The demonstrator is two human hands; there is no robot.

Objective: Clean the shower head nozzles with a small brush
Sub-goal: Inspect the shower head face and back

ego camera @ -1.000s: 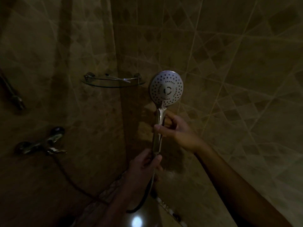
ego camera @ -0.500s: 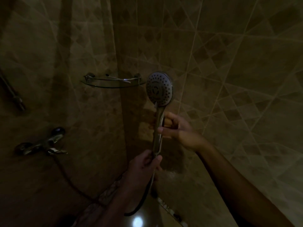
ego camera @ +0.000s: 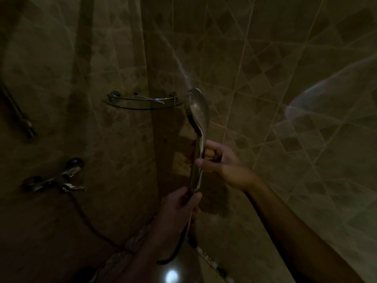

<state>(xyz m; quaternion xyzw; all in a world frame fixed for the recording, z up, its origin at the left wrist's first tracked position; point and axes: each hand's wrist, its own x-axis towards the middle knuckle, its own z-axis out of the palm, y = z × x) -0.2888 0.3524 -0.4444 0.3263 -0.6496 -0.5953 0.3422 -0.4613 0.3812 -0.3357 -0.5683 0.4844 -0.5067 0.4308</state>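
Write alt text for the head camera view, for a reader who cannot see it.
A person holds a chrome shower head upright and nearly edge-on in a dim, tiled shower corner, the left hand gripping the handle's base and the right hand its middle. A glass corner shelf and a wall tap sit to its left.

We make out the left hand (ego camera: 179,203) and the right hand (ego camera: 222,160), each with a bare forearm behind it, uncovered as far as the picture's edge. The left forearm (ego camera: 155,248) lies deep in shadow, and the right forearm (ego camera: 285,227) is better lit. Beside the left forearm shows a pale patterned cloth (ego camera: 130,245); whether we wear it we cannot tell.
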